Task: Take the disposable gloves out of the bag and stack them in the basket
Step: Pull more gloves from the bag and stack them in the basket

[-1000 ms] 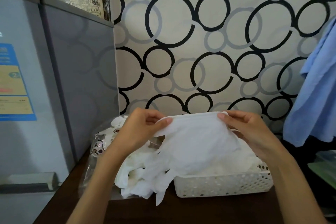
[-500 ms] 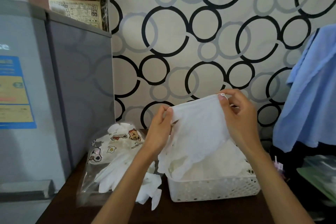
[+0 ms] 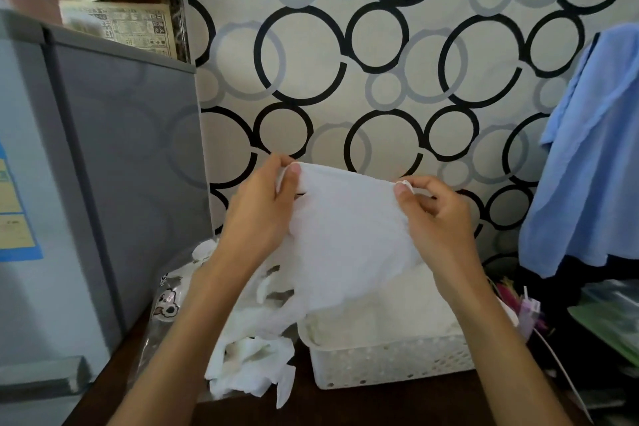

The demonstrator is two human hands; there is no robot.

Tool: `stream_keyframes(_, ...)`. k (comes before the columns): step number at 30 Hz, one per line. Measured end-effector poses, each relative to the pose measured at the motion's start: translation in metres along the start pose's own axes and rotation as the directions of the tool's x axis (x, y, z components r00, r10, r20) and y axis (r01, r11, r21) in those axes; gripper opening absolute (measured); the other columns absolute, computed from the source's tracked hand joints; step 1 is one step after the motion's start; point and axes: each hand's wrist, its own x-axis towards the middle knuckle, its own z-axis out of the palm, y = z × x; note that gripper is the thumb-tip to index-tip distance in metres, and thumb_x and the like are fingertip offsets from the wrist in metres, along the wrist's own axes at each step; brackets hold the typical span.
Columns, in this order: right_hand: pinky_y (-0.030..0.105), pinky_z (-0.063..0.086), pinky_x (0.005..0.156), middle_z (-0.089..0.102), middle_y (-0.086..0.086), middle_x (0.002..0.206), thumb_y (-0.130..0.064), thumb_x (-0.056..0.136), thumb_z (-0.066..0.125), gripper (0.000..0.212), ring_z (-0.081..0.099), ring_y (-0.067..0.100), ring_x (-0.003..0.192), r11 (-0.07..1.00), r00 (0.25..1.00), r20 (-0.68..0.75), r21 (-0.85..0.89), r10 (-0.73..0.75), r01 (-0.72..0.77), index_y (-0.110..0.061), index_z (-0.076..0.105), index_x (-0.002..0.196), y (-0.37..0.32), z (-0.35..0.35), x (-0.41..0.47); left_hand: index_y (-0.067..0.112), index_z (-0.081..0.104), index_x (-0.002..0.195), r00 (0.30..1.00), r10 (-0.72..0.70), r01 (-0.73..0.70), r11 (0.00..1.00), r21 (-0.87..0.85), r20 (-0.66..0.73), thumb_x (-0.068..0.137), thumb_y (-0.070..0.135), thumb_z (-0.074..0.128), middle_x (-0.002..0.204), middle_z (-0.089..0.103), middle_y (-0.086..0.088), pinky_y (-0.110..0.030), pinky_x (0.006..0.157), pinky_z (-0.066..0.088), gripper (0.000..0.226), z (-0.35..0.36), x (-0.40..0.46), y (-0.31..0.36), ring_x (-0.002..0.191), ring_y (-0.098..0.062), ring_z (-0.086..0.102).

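I hold a thin white disposable glove stretched by its cuff above the white perforated basket. My left hand pinches the cuff's left corner and my right hand pinches its right corner. The glove's fingers hang down toward the basket, which holds a flat stack of white gloves. To the left lies a clear bag with cartoon prints, with several loose gloves spilling from it onto the dark table.
A grey fridge stands close on the left. The circle-patterned wall is right behind the basket. A blue cloth hangs at the right above clutter. The dark table runs along the front.
Both hands lifted the glove from low over the basket and bag to well above the basket, then spread apart, stretching the cuff wider.
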Motion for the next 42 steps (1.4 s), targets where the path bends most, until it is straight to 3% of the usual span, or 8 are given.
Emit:
stream_keyframes(7,0.026,0.039,0.073,0.067,0.012,0.1,-0.021,0.095,0.053,0.012,0.058,0.021,0.086,0.879,0.958,0.037,-0.41,0.285,-0.245,-0.012,0.06,0.098,0.095,-0.029,0.011,0.021,0.053,0.11,0.85,-0.133,0.034,0.979,0.2,0.509,0.102,0.034,0.037,0.097,0.059,0.001,-0.03,0.071,0.042,0.023,0.101,0.015,-0.049,0.086,-0.015,0.054)
stream_keyframes(20,0.028,0.038,0.073,0.063,0.01,0.11,-0.027,0.098,0.046,0.022,0.056,0.026,0.099,0.643,0.965,0.064,-0.757,0.253,-0.118,-0.016,0.059,0.112,0.12,-0.057,0.029,0.024,0.063,0.099,0.971,0.075,-0.122,0.972,0.202,0.225,0.086,0.054,0.06,0.095,0.066,0.01,-0.02,0.063,0.044,0.033,0.122,0.022,-0.04,0.086,-0.008,0.061)
stream_keyframes(24,0.029,0.039,0.072,0.064,0.01,0.109,-0.03,0.097,0.048,0.023,0.057,0.024,0.098,0.617,0.958,0.103,-0.782,0.268,-0.088,-0.017,0.059,0.112,0.123,-0.06,0.029,0.021,0.061,0.07,0.821,0.129,-0.371,0.861,0.348,0.556,0.078,0.075,0.05,0.068,0.062,0.007,-0.026,0.062,0.043,0.056,0.099,-0.001,-0.024,0.066,-0.012,0.057)
stream_keyframes(28,0.027,0.039,0.072,0.063,0.005,0.109,-0.04,0.09,0.058,0.029,0.058,0.021,0.097,0.623,0.951,0.131,-0.778,0.281,-0.077,-0.019,0.059,0.111,0.121,-0.061,0.026,0.023,0.069,0.086,0.672,-0.031,-0.534,0.671,0.514,0.74,0.078,0.074,0.051,0.086,0.067,0.006,-0.029,0.066,0.038,0.055,0.085,-0.016,-0.028,0.081,-0.016,0.059)
stream_keyframes(32,0.03,0.044,0.08,0.063,0.005,0.112,-0.031,0.091,0.06,0.031,0.057,0.021,0.103,0.628,0.923,0.235,-0.778,0.305,-0.009,-0.024,0.054,0.121,0.118,-0.063,0.026,0.028,0.068,0.097,0.627,-0.088,-0.451,0.769,0.453,0.774,0.091,0.05,0.052,0.097,0.062,0.007,-0.029,0.072,0.037,0.028,0.071,-0.009,-0.03,0.091,-0.015,0.056)
stream_keyframes(36,0.032,0.045,0.083,0.062,0.006,0.116,-0.021,0.096,0.052,0.029,0.057,0.02,0.101,0.521,0.947,0.237,-0.849,0.218,0.093,-0.023,0.05,0.125,0.111,-0.063,0.021,0.016,0.059,0.069,0.545,-0.193,-0.203,0.914,0.352,0.816,0.09,0.044,0.058,0.07,0.049,0.002,-0.032,0.065,0.032,0.034,0.065,0.006,-0.043,0.066,-0.018,0.042)
stream_keyframes(39,0.03,0.046,0.082,0.063,0.003,0.116,-0.025,0.098,0.048,0.028,0.059,0.02,0.104,0.325,0.966,0.239,-0.925,0.097,0.196,-0.021,0.05,0.125,0.107,-0.057,0.016,0.019,0.046,0.055,0.548,-0.244,-0.161,0.908,0.387,0.8,0.082,0.05,0.067,0.056,0.039,0.005,-0.029,0.059,0.027,0.046,0.064,0.01,-0.049,0.055,-0.015,0.034)
stream_keyframes(42,0.029,0.045,0.08,0.062,0.002,0.118,-0.028,0.095,0.053,0.029,0.058,0.019,0.106,0.33,0.967,0.239,-0.923,0.091,0.197,-0.021,0.053,0.124,0.106,-0.056,0.016,0.025,0.056,0.076,0.593,-0.257,-0.218,0.861,0.459,0.763,0.077,0.055,0.069,0.068,0.049,0.012,-0.022,0.057,0.033,0.033,0.054,0.009,-0.044,0.062,-0.006,0.043)
